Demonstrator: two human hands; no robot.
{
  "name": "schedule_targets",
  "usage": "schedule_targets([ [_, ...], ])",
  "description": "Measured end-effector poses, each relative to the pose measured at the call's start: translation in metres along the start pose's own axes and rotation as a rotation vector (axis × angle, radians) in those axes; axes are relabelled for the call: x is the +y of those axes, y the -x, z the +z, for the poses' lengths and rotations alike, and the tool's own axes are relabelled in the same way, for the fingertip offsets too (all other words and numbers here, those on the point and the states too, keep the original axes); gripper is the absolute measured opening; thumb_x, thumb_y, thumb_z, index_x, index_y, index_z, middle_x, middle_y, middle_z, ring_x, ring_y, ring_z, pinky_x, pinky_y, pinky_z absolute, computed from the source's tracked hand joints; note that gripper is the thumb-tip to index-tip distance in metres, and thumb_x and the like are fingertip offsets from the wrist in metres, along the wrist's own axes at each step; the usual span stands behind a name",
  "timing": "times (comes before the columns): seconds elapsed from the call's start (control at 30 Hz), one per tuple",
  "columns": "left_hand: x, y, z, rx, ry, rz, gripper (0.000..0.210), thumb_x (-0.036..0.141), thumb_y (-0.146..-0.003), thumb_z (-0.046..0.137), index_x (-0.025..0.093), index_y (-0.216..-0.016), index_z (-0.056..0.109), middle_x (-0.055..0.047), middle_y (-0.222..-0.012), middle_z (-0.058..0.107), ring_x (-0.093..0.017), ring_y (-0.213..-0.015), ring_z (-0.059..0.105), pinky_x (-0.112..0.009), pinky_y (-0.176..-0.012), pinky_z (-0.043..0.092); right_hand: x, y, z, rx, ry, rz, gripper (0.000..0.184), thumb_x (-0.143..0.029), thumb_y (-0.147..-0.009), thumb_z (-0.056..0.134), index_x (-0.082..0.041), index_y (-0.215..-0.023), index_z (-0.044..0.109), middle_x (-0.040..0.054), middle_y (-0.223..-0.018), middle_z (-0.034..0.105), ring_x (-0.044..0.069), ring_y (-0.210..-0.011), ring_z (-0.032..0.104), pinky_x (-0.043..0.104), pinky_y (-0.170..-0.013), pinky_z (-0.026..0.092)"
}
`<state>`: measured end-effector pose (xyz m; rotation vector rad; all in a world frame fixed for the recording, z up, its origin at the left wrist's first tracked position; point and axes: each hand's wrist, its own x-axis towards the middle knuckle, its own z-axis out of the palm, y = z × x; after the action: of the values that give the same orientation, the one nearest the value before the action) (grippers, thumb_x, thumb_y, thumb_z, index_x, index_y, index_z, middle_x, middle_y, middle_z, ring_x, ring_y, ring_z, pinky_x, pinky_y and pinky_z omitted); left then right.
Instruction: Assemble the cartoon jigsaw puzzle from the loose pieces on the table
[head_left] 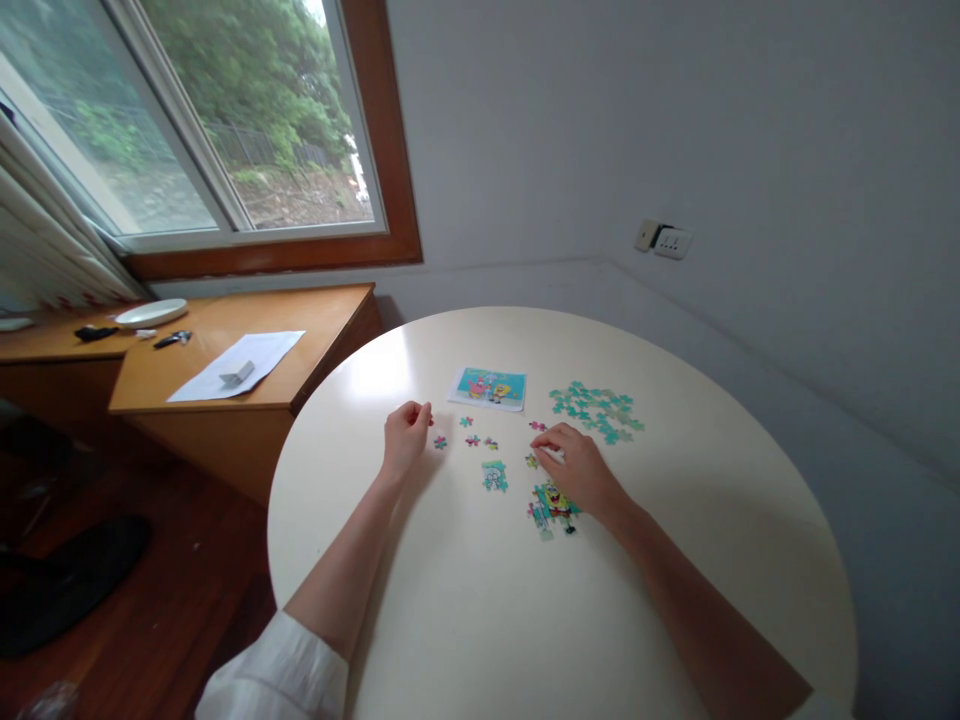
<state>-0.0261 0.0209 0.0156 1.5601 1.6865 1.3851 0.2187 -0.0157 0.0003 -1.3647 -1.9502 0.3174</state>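
Observation:
My left hand (pixel 406 440) is closed in a pinch above the table, with a small reddish puzzle piece (pixel 431 420) just showing at its fingertips. To the right, my right hand (pixel 581 468) pinches a small whitish piece (pixel 553 453), mostly covered by the fingers. Beneath that hand lies a partly joined puzzle section (pixel 553 502) with a yellow cartoon figure, its right side hidden. A smaller joined teal section (pixel 494 476) rests between the hands. Loose pieces lie around them, including a pink one (pixel 440 442), another pink one (pixel 472 440) and a yellow one (pixel 531 461).
A reference picture (pixel 491 389) lies beyond the hands on the round white table (pixel 465 610). Several teal pieces (pixel 596 408) are spread at the right. A wooden desk (pixel 322 335) on the left bears a paper sheet (pixel 262 350) and a white dish (pixel 152 313).

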Motion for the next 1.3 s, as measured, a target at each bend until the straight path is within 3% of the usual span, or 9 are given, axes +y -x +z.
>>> schedule_targets([
  [0.27,-0.009,0.0,0.004,-0.053,0.021,0.032,0.016,0.03,-0.071,0.049,0.016,-0.065,0.053,0.001,-0.06,0.055,-0.012,-0.058,0.049,-0.024,-0.058,0.037,0.018,-0.004,-0.01,0.239,0.096,0.121,0.022,-0.012,-0.072,0.041,-0.017,-0.077,0.062,0.0068,-0.08,0.06,0.017,-0.067,0.054,0.035,-0.073,0.043],
  [0.73,-0.002,0.003,0.002,-0.015,-0.018,0.057,0.006,0.021,-0.064,0.051,0.017,-0.061,0.047,0.003,-0.056,0.048,-0.01,-0.054,0.043,-0.023,-0.053,0.034,0.039,-0.006,-0.025,0.321,0.094,0.188,0.029,-0.008,-0.062,0.037,-0.018,-0.073,0.062,0.0054,-0.079,0.062,0.017,-0.072,0.055,0.033,-0.076,0.044],
  [0.97,0.0,0.005,0.002,-0.023,-0.027,0.028,0.012,0.016,-0.059,0.05,0.018,-0.054,0.04,0.006,-0.051,0.043,-0.009,-0.05,0.039,-0.022,-0.05,0.031,0.046,-0.007,-0.038,0.34,0.086,0.232,0.022,-0.009,-0.06,0.037,-0.02,-0.054,0.055,0.0033,-0.068,0.058,0.018,-0.072,0.055,0.033,-0.075,0.043],
  [1.1,-0.001,0.005,0.003,-0.024,-0.015,0.039,0.015,0.015,-0.058,0.05,0.018,-0.053,0.036,0.006,-0.05,0.04,-0.008,-0.05,0.037,-0.021,-0.049,0.029,0.045,-0.007,-0.041,0.241,0.062,0.238,0.02,-0.009,-0.061,0.04,-0.019,-0.054,0.057,0.0032,-0.07,0.058,0.016,-0.071,0.055,0.031,-0.074,0.042],
  [1.3,-0.004,0.005,0.005,-0.016,-0.031,0.03,0.015,0.014,-0.058,0.05,0.017,-0.052,0.036,0.006,-0.049,0.039,-0.008,-0.049,0.036,-0.021,-0.049,0.028,0.032,-0.002,-0.04,-0.159,0.129,0.225,0.015,-0.026,-0.065,0.059,-0.019,-0.077,0.065,0.0045,-0.088,0.061,0.017,-0.077,0.054,0.032,-0.076,0.039],
])
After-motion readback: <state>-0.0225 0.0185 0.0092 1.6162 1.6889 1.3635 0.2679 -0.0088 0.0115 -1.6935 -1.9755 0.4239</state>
